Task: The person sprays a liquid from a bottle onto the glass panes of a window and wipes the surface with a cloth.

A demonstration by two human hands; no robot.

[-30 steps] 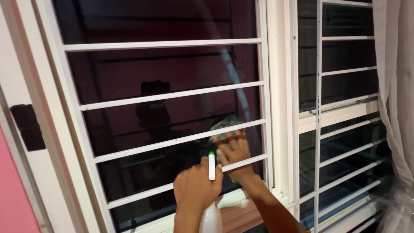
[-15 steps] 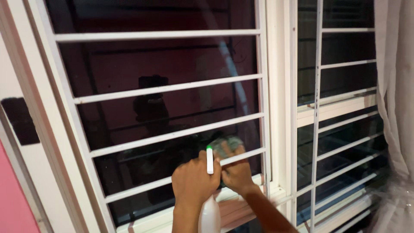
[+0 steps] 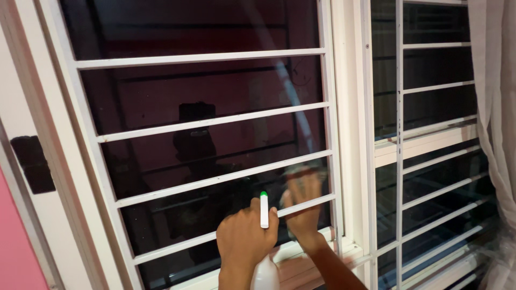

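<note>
- The right hand [image 3: 302, 207] is reaching between the white bars and pressing flat on the glass, fingers spread over a blurred cloth [image 3: 301, 173] that is barely showing above the fingertips.
- The left hand [image 3: 244, 236] is gripping a white spray bottle [image 3: 264, 274] by its neck, just beside the right wrist; the bottle's white nozzle with a green tip [image 3: 263, 194] is pointing up.
- Judging by this, the wiping of the lower right corner of the pane is in hand; a next move would call for keeping the cloth flat while working it between the bars without snagging.
- The dark window pane [image 3: 204, 86] is filling most of the view behind the white grille [image 3: 215, 121].
- A sheer curtain [image 3: 497, 107] is hanging at the right edge.
- A dark rectangular patch [image 3: 32, 164] is sitting on the left frame; no labels are readable on it.
</note>
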